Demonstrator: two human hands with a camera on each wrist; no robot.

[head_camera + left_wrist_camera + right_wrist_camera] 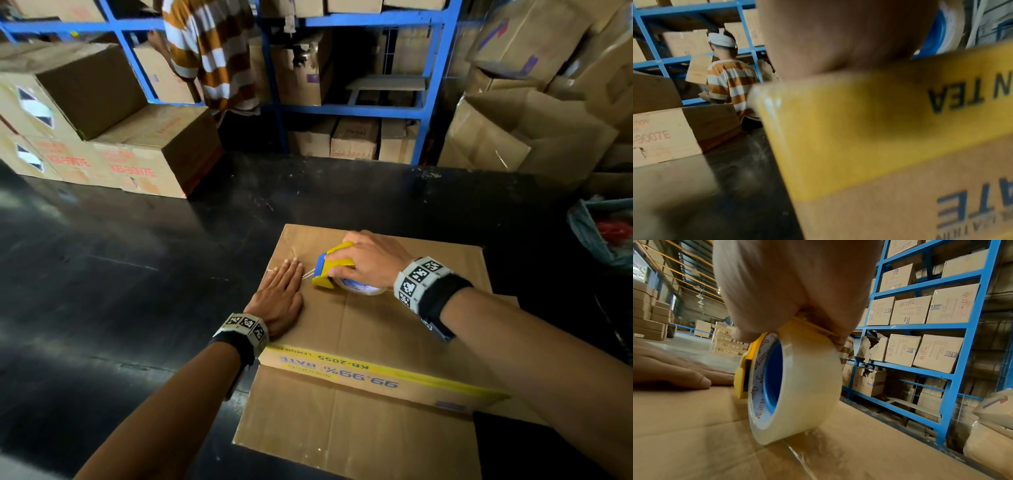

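Note:
A brown cardboard box [376, 329] with a yellow band and blue print lies on the black table [137, 274], its flaps folded down. My left hand [279, 296] lies flat on the box's left top, fingers straight. My right hand [370, 262] grips a yellow and blue tape dispenser [330, 269] holding a roll of clear tape [797, 386], which stands on the box's centre seam [797, 456]. In the left wrist view the box's yellow band [859, 121] fills the frame under my palm [838, 35].
Stacked cardboard boxes [102, 137] sit on the table's far left. Blue shelving [359, 109] with boxes stands behind, and a person in a striped shirt [212, 58] works there. More boxes [531, 130] pile up at the right, beside a bag-lined bin [599, 229].

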